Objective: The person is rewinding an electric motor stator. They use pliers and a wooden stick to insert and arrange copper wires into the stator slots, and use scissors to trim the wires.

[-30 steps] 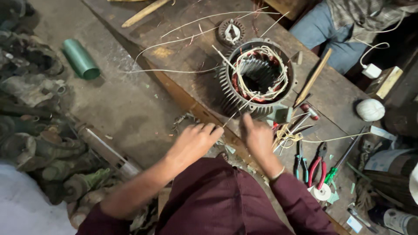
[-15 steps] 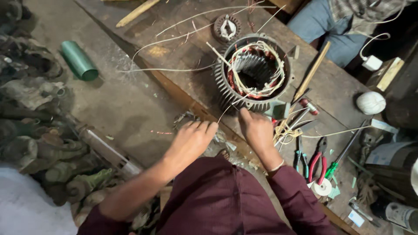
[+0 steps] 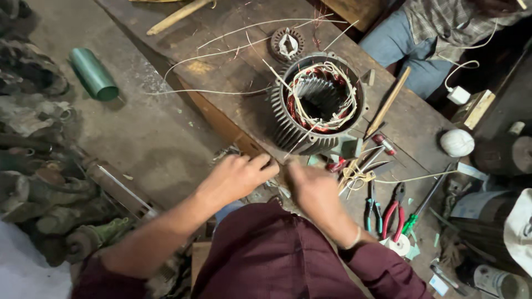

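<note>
Left hand (image 3: 235, 176) and right hand (image 3: 313, 188) are both curled shut at the bench (image 3: 233, 72) edge, pinching a thin wire (image 3: 299, 141) up to the stator (image 3: 318, 105). Wire's springy, probably slippery; stator looks heavy, so grab its fins.

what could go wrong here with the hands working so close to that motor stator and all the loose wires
1. The left hand and right hand work at the edge of the workbench, right below the stator; a hard tug on a lead might pull the housing toward the edge.
2. Stiff wire ends stick out of the winding and could poke fingers.
3. Pliers and other tools lie by the right forearm, so a sweep might knock them off.
</note>
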